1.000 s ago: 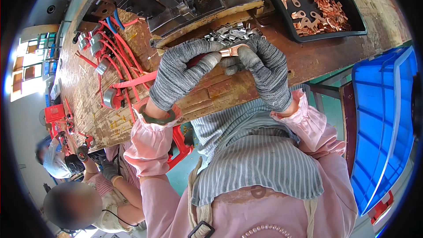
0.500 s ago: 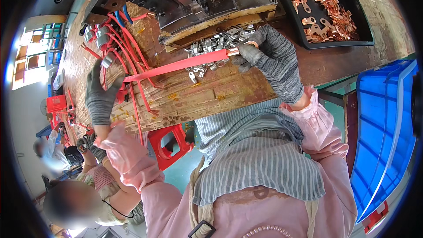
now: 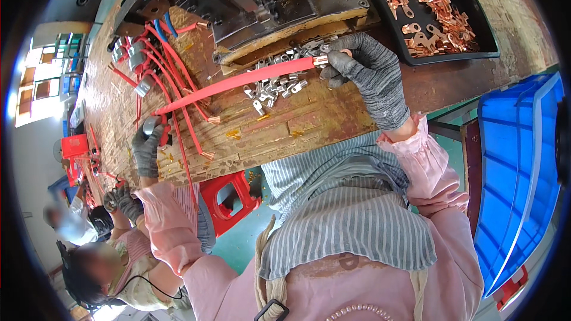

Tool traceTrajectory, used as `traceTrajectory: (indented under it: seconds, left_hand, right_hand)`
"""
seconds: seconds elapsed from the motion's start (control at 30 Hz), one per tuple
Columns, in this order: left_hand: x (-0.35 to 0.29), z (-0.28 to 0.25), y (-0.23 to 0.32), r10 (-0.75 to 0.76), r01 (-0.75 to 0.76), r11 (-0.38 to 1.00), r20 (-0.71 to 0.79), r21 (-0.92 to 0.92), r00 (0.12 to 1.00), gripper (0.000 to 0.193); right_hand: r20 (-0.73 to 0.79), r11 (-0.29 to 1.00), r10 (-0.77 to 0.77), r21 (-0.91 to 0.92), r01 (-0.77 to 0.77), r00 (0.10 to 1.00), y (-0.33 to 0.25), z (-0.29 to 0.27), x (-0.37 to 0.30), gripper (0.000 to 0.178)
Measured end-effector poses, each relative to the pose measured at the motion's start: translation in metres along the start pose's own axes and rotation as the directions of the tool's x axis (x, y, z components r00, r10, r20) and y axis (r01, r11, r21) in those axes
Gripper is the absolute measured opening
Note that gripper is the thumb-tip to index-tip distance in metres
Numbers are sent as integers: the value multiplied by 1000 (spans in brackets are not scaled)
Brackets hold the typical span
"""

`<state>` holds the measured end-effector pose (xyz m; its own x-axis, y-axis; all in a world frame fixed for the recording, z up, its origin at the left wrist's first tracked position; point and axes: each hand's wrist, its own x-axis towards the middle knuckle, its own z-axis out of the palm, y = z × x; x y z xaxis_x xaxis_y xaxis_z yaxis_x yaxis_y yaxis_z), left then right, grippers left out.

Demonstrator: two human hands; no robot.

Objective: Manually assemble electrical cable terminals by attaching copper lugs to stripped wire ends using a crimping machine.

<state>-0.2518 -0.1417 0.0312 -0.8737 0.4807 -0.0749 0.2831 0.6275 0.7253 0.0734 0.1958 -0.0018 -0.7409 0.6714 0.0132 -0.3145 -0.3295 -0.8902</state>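
My right hand [image 3: 372, 74], in a grey knit glove, pinches the bare copper end of a thick red cable [image 3: 244, 77]. The cable stretches leftward across the bench. My left hand [image 3: 146, 151], gloved too, has its fingers closed round a silver, rounded part [image 3: 152, 123] with red beside it, near the cable's left end. Glove and cable partly hide that part. Several thinner red wires [image 3: 190, 116] with bare copper ends lie beside it, joined to silver cylinders [image 3: 143, 86]. Loose silver cable lugs [image 3: 276, 88] are strewn under and beyond the cable.
A dark metal machine [image 3: 285, 6] stands at the bench's far side. At the far right a black tray [image 3: 485, 44] holds copper lugs. A blue crate [image 3: 517, 184] is on the right. A red stool [image 3: 229, 202] stands below the bench edge. A co-worker [image 3: 119, 261] sits at left.
My left hand has come down toward the bench's near edge and closed round the silver part; its fingers were spread before. The cable's left end dropped slightly, while my right hand stayed nearly still.
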Motion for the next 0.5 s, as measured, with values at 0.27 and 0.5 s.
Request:
traceTrajectory:
  seconds: [0.27, 0.5]
  left_hand:
    - [-9, -34, 25, 124, -231, 917, -316, -326, 941, 31]
    - [-13, -75, 33, 151, -189, 980, -386, -61, 910, 26]
  right_hand:
    - [-25, 994, -62, -91, 59, 998, -22, 6, 26, 15]
    - [231, 990, 61, -135, -30, 971, -42, 6, 54, 20]
